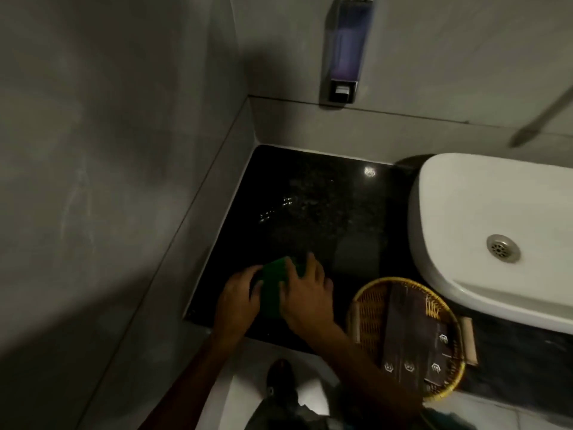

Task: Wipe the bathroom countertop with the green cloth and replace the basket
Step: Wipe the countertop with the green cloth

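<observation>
Item one, green cloth (274,287): I am seeing it folded flat on the black granite countertop (316,206), at the front edge, well left of the white basin (483,231).

Item two, left hand (237,301): I am reading it as pinching the cloth's left edge, fingers curled over it.

Item three, right hand (305,293): it is lying on the cloth's right side with fingers spread wide and pressed down; together the two hands are holding the cloth to the stone.

Item four, woven basket (409,339): it is sitting at the front of the countertop, just left of the basin's near corner, holding dark sachets (412,333); its handles are sticking out past the rim.

Item five, wall soap dispenser (344,54): it is hanging above the counter, behind and left of the basin.

Step, as I am judging it: wiping is under way and the basket is waiting aside. The next move is calling for both palms sliding the cloth toward the back corner, away from the basin, keeping it flat.
</observation>
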A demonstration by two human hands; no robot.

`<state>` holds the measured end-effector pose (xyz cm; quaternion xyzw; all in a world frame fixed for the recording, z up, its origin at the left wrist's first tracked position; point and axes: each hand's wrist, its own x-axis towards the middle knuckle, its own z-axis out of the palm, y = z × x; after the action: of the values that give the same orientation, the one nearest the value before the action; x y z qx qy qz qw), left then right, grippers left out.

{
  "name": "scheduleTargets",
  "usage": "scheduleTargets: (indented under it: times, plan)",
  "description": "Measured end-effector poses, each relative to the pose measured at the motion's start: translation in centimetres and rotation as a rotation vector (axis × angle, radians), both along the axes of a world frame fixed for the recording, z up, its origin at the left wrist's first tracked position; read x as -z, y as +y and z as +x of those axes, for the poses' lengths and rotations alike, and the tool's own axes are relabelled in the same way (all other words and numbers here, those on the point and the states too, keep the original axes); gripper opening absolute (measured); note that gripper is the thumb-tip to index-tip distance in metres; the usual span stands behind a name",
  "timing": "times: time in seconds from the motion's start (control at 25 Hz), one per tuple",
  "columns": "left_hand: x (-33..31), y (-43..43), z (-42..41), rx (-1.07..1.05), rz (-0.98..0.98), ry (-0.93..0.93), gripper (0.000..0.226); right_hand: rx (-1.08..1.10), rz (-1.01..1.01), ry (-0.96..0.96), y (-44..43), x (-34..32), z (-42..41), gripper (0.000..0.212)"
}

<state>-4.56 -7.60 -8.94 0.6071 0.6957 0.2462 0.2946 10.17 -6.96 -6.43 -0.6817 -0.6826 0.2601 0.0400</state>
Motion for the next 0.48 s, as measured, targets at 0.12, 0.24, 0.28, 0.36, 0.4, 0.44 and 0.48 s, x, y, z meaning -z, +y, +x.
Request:
scheduleTargets:
  times: [0.12,0.24,0.28,0.36,0.4,0.44,0.48]
  plan:
    - [2.9,1.4,-2.6,0.136,0.105,0.273,0.041,-0.114,0.082,-0.061,-2.5,4.1,-2.6,0.066]
    - [4.3,3.4,-2.9,0.333,0.13,0.443,0.049,-0.034,0.139,-0.118,-3.4,6.7,-2.7,0.064]
    - [4.4,4.0,-2.4,0.409,0.142,0.479,0.05,0.03,0.159,-0.132,-3.4,7.1,-2.2,0.064]
    - [4.7,5.1,-1.6,0.502,0.134,0.513,0.054,0.173,0.168,-0.156,-2.4,7.6,-1.0,0.064]
    - [4.9,5.4,-1.5,0.501,0.123,0.524,0.057,0.245,0.154,-0.164,-1.5,7.7,-0.4,0.065]
    - [5.2,5.4,-1.6,0.47,0.108,0.532,0.061,0.315,0.145,-0.164,-0.4,7.7,0.1,0.067]
    - [5.5,5.3,-1.9,0.414,0.097,0.539,0.065,0.38,0.141,-0.158,1.0,7.7,0.4,0.068]
